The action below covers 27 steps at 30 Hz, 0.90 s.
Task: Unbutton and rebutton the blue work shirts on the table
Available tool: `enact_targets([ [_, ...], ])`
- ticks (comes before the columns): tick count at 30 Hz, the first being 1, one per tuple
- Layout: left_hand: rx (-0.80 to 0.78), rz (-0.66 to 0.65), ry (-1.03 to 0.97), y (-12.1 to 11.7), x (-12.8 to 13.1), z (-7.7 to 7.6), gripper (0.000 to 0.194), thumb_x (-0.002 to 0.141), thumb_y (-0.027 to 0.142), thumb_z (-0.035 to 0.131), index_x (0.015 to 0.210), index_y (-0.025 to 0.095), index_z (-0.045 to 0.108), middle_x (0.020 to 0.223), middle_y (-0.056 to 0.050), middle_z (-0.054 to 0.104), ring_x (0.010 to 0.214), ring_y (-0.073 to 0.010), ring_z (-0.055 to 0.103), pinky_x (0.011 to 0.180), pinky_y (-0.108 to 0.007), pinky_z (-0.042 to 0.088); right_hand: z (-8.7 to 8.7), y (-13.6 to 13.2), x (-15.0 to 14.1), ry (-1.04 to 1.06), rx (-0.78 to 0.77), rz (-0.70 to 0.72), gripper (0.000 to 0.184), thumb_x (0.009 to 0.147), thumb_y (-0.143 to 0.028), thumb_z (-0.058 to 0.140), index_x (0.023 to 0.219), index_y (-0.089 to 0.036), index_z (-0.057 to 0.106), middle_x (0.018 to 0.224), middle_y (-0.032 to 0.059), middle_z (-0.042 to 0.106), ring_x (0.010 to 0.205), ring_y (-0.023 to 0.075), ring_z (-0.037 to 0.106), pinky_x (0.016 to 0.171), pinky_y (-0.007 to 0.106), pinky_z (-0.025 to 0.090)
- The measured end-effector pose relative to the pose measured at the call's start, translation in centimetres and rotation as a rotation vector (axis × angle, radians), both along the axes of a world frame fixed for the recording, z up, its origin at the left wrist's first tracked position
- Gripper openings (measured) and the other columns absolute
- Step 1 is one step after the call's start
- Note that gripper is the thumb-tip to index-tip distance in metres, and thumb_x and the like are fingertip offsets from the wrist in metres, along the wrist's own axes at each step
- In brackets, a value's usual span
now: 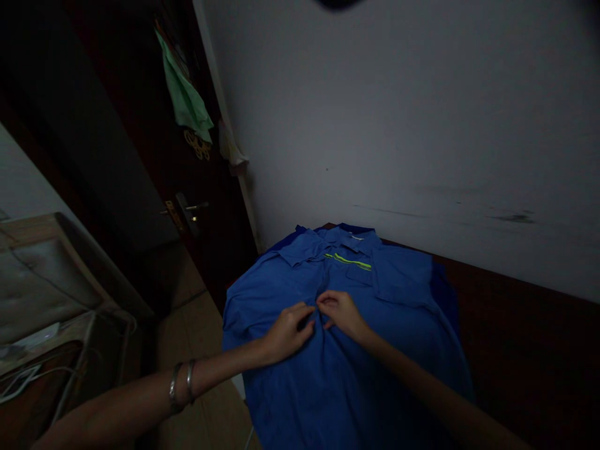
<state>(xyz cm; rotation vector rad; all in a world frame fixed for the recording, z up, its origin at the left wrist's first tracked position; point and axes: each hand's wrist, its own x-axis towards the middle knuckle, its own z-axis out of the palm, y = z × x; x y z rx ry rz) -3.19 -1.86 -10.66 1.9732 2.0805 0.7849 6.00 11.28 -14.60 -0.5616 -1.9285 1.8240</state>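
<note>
A blue short-sleeved shirt [281, 281] lies spread with its collar toward the wall and a yellow-green stripe [354, 261] across the chest. Both hands meet at its front opening, near the middle. My left hand [291, 330] has thumb and fingers curled in a pinch at the left side of the opening. Just beside it, my right hand [341, 314] pinches the cloth edge with thumb and forefinger. Any button between the fingertips is too small to make out. Darker blue cloth [447, 294] shows beneath the shirt at its edges.
The shirt lies on a dark brown table [515, 350] against a pale wall [398, 125]. At left stands a dark door [220, 231] with a metal handle [192, 206] and a hanging green cloth [185, 100]. A padded headboard [47, 275] is at far left.
</note>
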Motion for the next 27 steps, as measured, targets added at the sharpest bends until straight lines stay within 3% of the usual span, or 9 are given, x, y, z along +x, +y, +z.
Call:
enact_targets([
  [3,-0.063,-0.022,0.082,-0.6,0.5,-0.2,0.027,0.080,0.016,0.038,0.103,0.016,0.053,0.093,-0.007,0.055,0.084,-0.0149,0.052,0.074,-0.024,0.041,0.2,0.0,0.1,0.009,-0.278,0.040,0.014,0.065,-0.027,0.055,0.070,-0.013,0.057,0.065,0.0013,0.055,0.062,0.0133,0.056,0.046,0.025,0.052],
  [5,-0.103,-0.023,0.153,-0.7,0.6,-0.4,0.031,0.079,0.014,0.037,0.108,0.017,0.050,0.102,-0.008,0.053,0.088,-0.0161,0.052,0.075,-0.025,0.042,0.4,0.0,0.1,0.001,-0.344,0.050,0.017,0.065,-0.029,0.058,0.068,-0.012,0.058,0.066,0.0030,0.056,0.064,0.0136,0.056,0.045,0.024,0.052],
  [8,-0.171,-0.007,0.252,-0.6,0.7,-0.5,0.038,0.078,0.014,0.037,0.115,0.019,0.045,0.112,-0.008,0.049,0.093,-0.0179,0.052,0.075,-0.027,0.043,0.6,-0.1,0.0,-0.036,-0.327,0.017,0.020,0.061,-0.029,0.065,0.065,-0.011,0.059,0.062,0.0028,0.055,0.062,0.0127,0.055,0.044,0.022,0.052],
  [12,-0.229,0.013,0.296,-0.7,0.9,-0.2,0.035,0.080,0.021,0.038,0.114,0.019,0.046,0.104,-0.008,0.053,0.086,-0.0179,0.054,0.070,-0.026,0.043,0.4,-0.2,0.0,-0.022,-0.322,-0.025,0.013,0.061,-0.023,0.064,0.063,-0.011,0.060,0.058,0.0010,0.054,0.057,0.0110,0.055,0.046,0.022,0.053],
  [19,-0.105,-0.125,0.174,-0.4,-0.9,0.1,0.032,0.086,0.025,0.030,0.089,0.016,0.061,0.077,-0.007,0.059,0.072,-0.0143,0.054,0.069,-0.024,0.040,0.3,-0.1,0.1,-0.019,-0.323,-0.054,0.009,0.062,-0.019,0.061,0.064,-0.011,0.060,0.058,0.0013,0.056,0.057,0.0118,0.057,0.047,0.024,0.053],
  [22,-0.066,-0.106,0.118,0.2,-2.1,0.0,0.033,0.086,0.028,0.033,0.078,0.015,0.063,0.071,-0.007,0.058,0.069,-0.0136,0.053,0.069,-0.024,0.039,0.2,0.0,0.0,-0.013,-0.306,-0.071,0.010,0.061,-0.020,0.061,0.065,-0.011,0.061,0.058,0.0018,0.057,0.058,0.0127,0.058,0.048,0.025,0.054],
  [27,0.055,-0.014,-0.052,1.2,-2.9,-0.2,0.025,0.082,0.028,0.043,0.091,0.016,0.063,0.085,-0.007,0.060,0.079,-0.0142,0.054,0.072,-0.024,0.041,-0.1,0.0,-0.2,-0.009,-0.299,-0.128,0.011,0.059,-0.020,0.063,0.066,-0.011,0.060,0.058,0.0017,0.057,0.058,0.0136,0.058,0.046,0.026,0.054],
])
